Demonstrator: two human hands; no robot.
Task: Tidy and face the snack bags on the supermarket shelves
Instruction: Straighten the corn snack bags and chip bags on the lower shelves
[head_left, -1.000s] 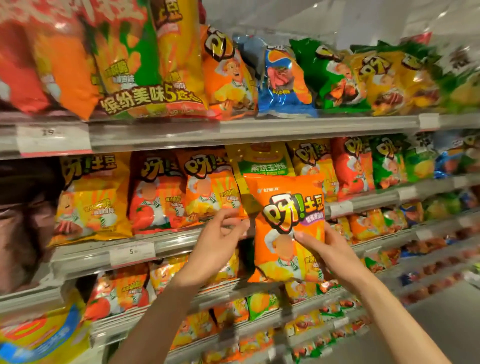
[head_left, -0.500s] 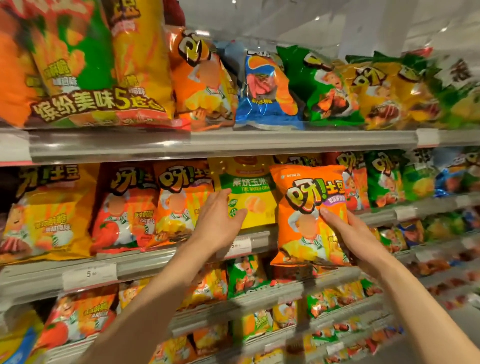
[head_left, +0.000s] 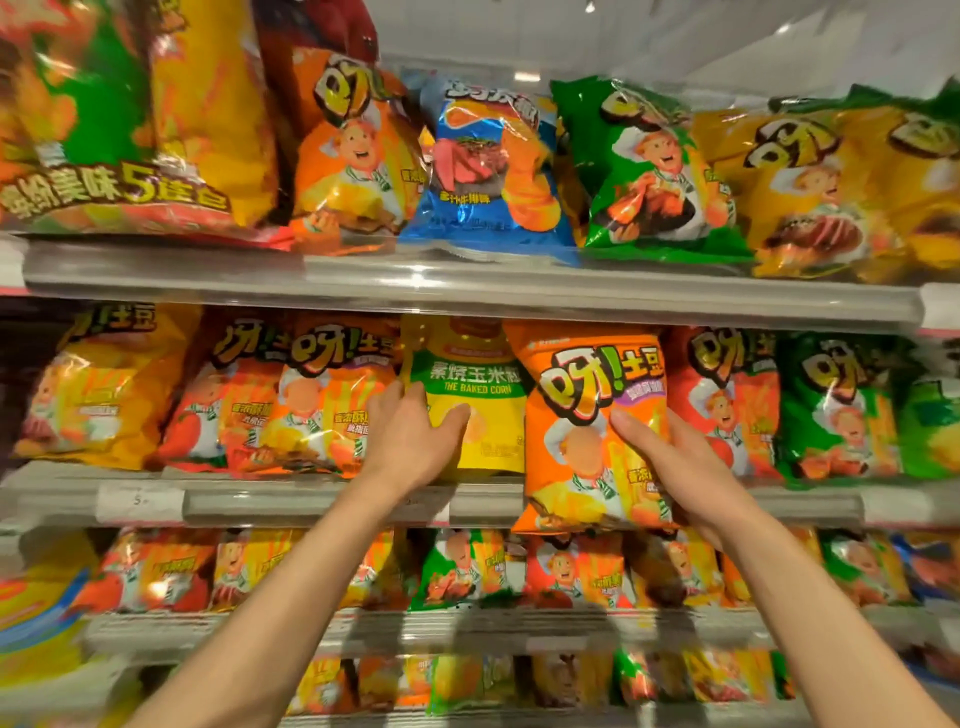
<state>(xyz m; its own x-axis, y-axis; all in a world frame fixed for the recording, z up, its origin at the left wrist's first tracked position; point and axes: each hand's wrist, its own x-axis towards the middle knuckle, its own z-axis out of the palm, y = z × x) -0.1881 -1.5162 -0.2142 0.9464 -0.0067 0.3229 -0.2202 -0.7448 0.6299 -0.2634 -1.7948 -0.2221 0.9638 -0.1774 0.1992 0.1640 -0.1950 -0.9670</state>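
Observation:
My right hand grips an orange snack bag by its right side, thumb across the front, and holds it upright in front of the middle shelf. The bag's bottom hangs below the shelf lip. My left hand grips the left edge of a yellow baked-corn bag that stands on the same shelf, just left of the orange bag; the thumb lies on its front and the fingers go behind its edge.
Orange, red and yellow bags fill the middle shelf to the left; red and green bags stand to the right. The top shelf carries large orange, blue and green bags. Lower shelves hold smaller bags.
My right hand has carried the orange bag up and in toward the middle shelf. My left hand has left that bag and taken hold of the yellow corn bag.

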